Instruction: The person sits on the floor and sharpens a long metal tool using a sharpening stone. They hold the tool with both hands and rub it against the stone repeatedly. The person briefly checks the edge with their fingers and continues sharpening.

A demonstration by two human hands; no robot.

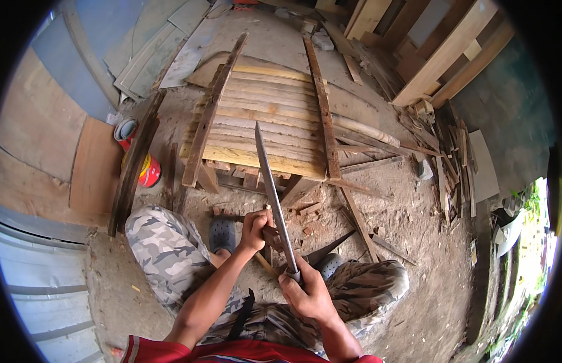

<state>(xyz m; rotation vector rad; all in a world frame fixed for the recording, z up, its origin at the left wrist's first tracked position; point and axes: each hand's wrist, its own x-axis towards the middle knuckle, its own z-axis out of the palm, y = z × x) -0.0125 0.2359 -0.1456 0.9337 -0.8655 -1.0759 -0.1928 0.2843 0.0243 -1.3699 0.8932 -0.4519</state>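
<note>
My right hand (308, 290) is closed round the handle of a machete (270, 184), its long blade rising away from me with the tip over the slats ahead. My left hand (253, 232) grips a short brown piece of wood (273, 238), partly hidden by the fingers and the blade. The blade passes close along the wood's right side; whether they touch I cannot tell. Beyond my hands stands a low wooden bench (266, 112) of pale slats, with two dark, rough beams (217, 109) lying lengthwise across it.
A saw blade (329, 247) lies by my right shoe (329, 265). Wood scraps (308, 209) litter the dirt floor. Left are a red and yellow can (149, 171) and leaning dark planks (134, 169). Scrap lumber (453, 163) is piled at right, near a wooden frame (441, 54).
</note>
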